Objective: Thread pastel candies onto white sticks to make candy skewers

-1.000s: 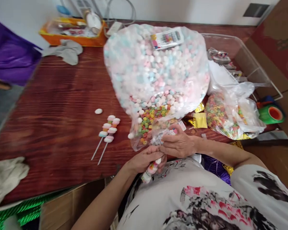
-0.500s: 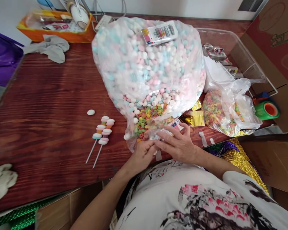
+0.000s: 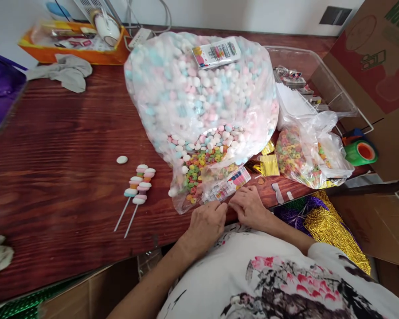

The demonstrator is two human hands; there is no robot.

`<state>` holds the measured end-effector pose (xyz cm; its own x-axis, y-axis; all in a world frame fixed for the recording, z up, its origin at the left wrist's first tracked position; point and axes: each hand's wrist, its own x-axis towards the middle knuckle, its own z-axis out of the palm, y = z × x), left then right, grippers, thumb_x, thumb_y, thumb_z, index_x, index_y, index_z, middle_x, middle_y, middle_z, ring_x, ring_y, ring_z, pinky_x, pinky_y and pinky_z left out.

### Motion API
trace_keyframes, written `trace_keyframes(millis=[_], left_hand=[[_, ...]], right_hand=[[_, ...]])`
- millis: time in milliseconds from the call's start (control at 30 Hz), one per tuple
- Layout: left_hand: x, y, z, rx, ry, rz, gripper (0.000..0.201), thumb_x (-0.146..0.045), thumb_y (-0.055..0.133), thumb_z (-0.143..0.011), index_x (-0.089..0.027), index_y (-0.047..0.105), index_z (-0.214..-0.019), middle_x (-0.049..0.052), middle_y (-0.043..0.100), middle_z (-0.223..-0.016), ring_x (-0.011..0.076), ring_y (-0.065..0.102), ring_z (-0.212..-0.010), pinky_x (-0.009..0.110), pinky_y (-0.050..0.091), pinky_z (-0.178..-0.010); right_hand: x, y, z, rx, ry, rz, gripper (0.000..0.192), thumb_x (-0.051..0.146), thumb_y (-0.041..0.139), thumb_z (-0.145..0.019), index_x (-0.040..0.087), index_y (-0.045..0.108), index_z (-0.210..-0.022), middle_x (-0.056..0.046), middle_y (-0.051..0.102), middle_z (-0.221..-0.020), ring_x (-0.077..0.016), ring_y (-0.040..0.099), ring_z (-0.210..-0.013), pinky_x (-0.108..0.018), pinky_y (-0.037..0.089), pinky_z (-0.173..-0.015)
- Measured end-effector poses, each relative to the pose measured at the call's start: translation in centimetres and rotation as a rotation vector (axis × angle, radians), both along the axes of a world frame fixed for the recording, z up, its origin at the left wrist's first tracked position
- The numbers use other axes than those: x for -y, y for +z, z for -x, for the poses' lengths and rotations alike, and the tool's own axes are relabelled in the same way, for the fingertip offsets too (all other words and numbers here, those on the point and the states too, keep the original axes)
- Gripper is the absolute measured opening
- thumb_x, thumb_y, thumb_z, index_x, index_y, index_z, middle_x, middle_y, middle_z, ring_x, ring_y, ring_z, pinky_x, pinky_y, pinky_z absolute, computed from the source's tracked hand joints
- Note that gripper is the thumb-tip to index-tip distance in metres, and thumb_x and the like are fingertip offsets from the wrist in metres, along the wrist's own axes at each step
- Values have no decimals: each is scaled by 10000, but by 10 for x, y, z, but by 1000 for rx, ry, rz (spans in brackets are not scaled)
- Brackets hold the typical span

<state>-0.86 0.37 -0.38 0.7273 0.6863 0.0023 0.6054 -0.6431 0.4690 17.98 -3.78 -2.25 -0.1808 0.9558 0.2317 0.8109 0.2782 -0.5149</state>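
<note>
At the table's front edge, my left hand [image 3: 209, 219] is closed with its fingers curled under. My right hand [image 3: 249, 206] is closed beside it, fingertips close to the left ones. Whatever they grip is hidden behind the fingers. Just beyond lies a printed header card [image 3: 226, 185] by the mouth of a large clear bag of pastel marshmallows [image 3: 202, 93]. Colourful ring-shaped cereal [image 3: 199, 170] shows in the bag's near end. On the left rest two sticks threaded with marshmallows and rings [image 3: 138, 184], with one loose white marshmallow [image 3: 122, 159] above them.
Gold twist ties [image 3: 270, 165] and a bag of cereal rings [image 3: 294, 150] lie to the right, with green tape [image 3: 361, 153] past them. A clear plastic bin [image 3: 306, 55] stands behind. An orange box [image 3: 69, 53] and a grey cloth [image 3: 68, 73] sit at the back left.
My right hand has drawn back from over the printed card and its spread fingers have curled shut. My left hand stays closed, nearer the table edge. The view has shifted slightly.
</note>
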Motion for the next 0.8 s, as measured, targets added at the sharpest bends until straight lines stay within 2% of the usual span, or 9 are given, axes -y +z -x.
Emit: trace_keyframes(millis=[100,200,267,367,533,700,800], left_hand=[[-6,-10,6,101,63,20,259,-203,437,-960,-175,673,-857,70,695,-797,190,630,-731,286,438,-672],[-12,-15,13,205,161,83,244,-239,461,-966,-180,694,-923,57,734,-849,183,658,-755,280,452,-699],[-13,-15,15,230,200,104,241,-259,477,-964,-186,705,-935,52,752,-881,188,676,-782,282,463,-718],[-13,-14,16,231,223,100,249,-276,483,-962,-187,713,-934,50,761,-893,196,690,-798,289,479,-735],[-13,-17,17,233,218,94,268,-299,469,-967,-183,712,-962,64,762,-902,208,700,-806,303,501,-750],[-13,-12,21,285,272,158,262,-325,491,-943,-186,713,-928,61,755,-859,208,690,-789,306,501,-749],[-14,-4,21,378,353,267,240,-339,536,-906,-184,716,-867,40,735,-792,185,661,-737,285,500,-728]], right_hand=[[-2,5,-35,18,-190,-126,148,191,568,-956,213,703,-898,-43,754,-957,-223,574,-1020,-405,280,-881],[-7,3,-77,195,-428,-237,159,216,606,-943,218,712,-825,-46,748,-915,-258,551,-1053,-438,264,-913],[-12,-1,-97,316,-478,-240,188,222,616,-932,212,705,-767,-54,731,-869,-267,538,-1030,-447,258,-900],[-21,-6,-104,442,-440,-178,221,226,607,-928,199,686,-723,-68,709,-862,-270,519,-1005,-442,258,-854],[-34,-10,-92,535,-348,-107,219,179,554,-925,177,658,-733,-103,687,-877,-290,491,-1027,-450,257,-839],[-31,-7,-89,509,-296,-84,173,86,528,-887,170,642,-787,-121,686,-910,-291,503,-1024,-444,261,-860],[-26,2,-93,445,-260,-111,148,97,523,-902,169,648,-868,-110,692,-937,-270,530,-990,-417,283,-860]])
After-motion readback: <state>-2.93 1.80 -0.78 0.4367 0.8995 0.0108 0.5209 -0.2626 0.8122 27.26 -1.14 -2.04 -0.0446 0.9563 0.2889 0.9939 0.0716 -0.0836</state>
